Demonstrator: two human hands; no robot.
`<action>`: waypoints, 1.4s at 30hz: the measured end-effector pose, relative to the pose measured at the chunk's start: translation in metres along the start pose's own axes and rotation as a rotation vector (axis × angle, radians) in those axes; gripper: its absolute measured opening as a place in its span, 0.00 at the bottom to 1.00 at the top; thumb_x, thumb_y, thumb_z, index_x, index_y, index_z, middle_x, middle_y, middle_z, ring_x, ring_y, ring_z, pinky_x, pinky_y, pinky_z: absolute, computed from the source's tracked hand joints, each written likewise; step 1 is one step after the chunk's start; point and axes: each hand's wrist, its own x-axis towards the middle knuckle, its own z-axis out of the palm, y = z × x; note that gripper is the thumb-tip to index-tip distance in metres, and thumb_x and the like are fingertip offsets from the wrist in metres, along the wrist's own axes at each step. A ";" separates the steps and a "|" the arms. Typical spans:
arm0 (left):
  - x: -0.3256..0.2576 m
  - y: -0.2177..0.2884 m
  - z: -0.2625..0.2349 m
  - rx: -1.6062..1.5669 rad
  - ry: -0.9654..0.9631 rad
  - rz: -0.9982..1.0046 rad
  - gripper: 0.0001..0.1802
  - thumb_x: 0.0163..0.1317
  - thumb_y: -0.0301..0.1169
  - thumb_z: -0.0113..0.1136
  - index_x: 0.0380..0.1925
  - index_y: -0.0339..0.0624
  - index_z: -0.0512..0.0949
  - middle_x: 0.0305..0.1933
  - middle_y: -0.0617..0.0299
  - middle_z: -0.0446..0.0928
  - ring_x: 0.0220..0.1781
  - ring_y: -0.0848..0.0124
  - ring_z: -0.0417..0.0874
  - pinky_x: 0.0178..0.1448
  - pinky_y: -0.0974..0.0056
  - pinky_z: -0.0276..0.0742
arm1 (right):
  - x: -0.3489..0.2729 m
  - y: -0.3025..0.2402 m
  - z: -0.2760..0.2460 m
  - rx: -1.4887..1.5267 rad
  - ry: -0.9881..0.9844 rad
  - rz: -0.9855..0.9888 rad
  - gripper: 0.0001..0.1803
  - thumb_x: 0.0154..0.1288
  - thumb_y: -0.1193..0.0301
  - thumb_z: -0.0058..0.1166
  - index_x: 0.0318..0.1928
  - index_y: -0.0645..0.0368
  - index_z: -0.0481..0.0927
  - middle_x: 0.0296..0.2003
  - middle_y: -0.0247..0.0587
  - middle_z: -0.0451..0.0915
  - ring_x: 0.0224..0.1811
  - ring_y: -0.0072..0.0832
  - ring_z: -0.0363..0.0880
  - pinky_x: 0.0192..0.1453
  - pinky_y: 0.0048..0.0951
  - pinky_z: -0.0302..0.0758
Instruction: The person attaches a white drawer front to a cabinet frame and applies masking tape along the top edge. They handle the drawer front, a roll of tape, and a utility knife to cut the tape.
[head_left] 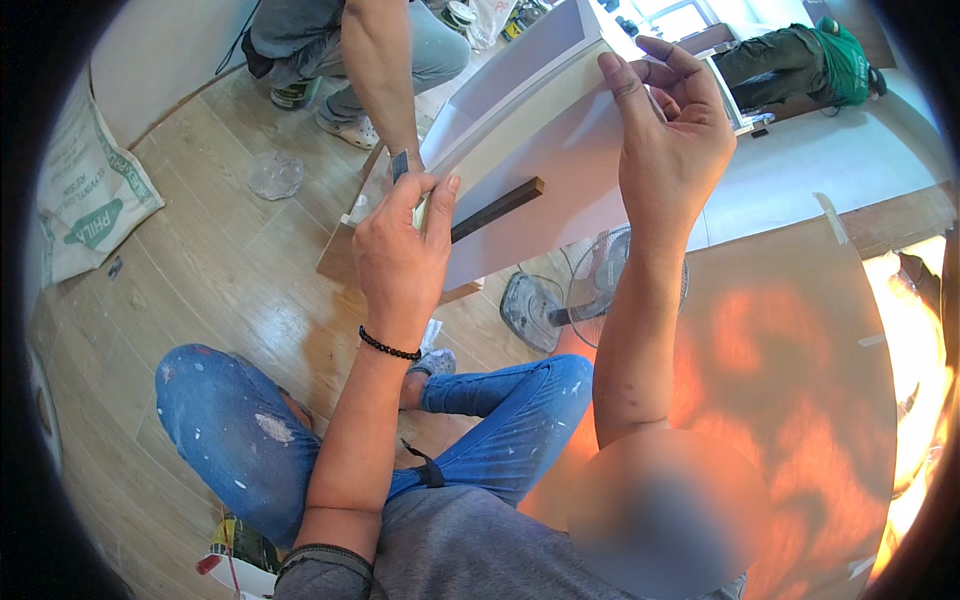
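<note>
A white box-shaped panel piece (590, 190) stands tilted in front of me, with a pale cream strip (520, 115) along its upper edge. My left hand (405, 245) is closed at the strip's near end, thumb and fingers pinching it. At the far end my right hand (675, 130) has its thumb against the strip and its other fingers bent around the corner. Part of that grip is hidden. Below the strip, a dark square stick (500, 208) lies against the white face. Just past my left fingers is a small grey block (400, 165).
Across from me, a co-worker's arm (380, 80) reaches down beside the panel. A fan (595, 275) stands behind my right forearm. Right of it lies a brown board (790, 330) under orange light. A white sack (95, 190) leans at the left; a person in green (845, 65) is farther back.
</note>
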 end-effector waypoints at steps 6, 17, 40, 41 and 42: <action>0.001 -0.002 0.000 0.017 0.005 0.035 0.18 0.72 0.47 0.64 0.39 0.42 0.85 0.35 0.50 0.86 0.37 0.48 0.86 0.43 0.51 0.78 | -0.003 0.003 0.004 -0.055 0.035 -0.050 0.08 0.64 0.72 0.72 0.39 0.64 0.89 0.36 0.38 0.88 0.40 0.22 0.83 0.47 0.25 0.78; 0.002 -0.006 0.000 0.024 0.006 0.075 0.17 0.72 0.45 0.65 0.39 0.41 0.85 0.36 0.51 0.87 0.37 0.49 0.87 0.43 0.53 0.78 | -0.011 0.015 0.010 -0.288 0.103 -0.303 0.07 0.66 0.73 0.71 0.41 0.64 0.90 0.38 0.34 0.86 0.43 0.20 0.81 0.50 0.23 0.77; 0.004 -0.002 0.000 0.009 0.007 0.086 0.15 0.72 0.42 0.65 0.39 0.40 0.85 0.36 0.51 0.87 0.38 0.50 0.88 0.43 0.53 0.79 | -0.009 0.021 0.018 -0.229 0.207 -0.289 0.05 0.61 0.74 0.71 0.37 0.58 0.90 0.32 0.33 0.85 0.37 0.29 0.77 0.46 0.30 0.74; 0.004 -0.003 0.000 0.016 0.010 0.089 0.15 0.72 0.42 0.65 0.39 0.40 0.85 0.36 0.51 0.87 0.38 0.50 0.87 0.42 0.53 0.79 | -0.010 0.021 0.018 -0.229 0.209 -0.279 0.04 0.61 0.74 0.71 0.37 0.58 0.90 0.32 0.33 0.85 0.38 0.29 0.77 0.46 0.30 0.74; 0.003 -0.004 0.001 0.024 0.013 0.093 0.14 0.72 0.41 0.65 0.38 0.39 0.84 0.35 0.51 0.86 0.37 0.49 0.87 0.41 0.52 0.79 | -0.010 0.021 0.018 -0.225 0.206 -0.280 0.04 0.61 0.74 0.71 0.37 0.58 0.90 0.32 0.33 0.85 0.38 0.29 0.77 0.46 0.31 0.74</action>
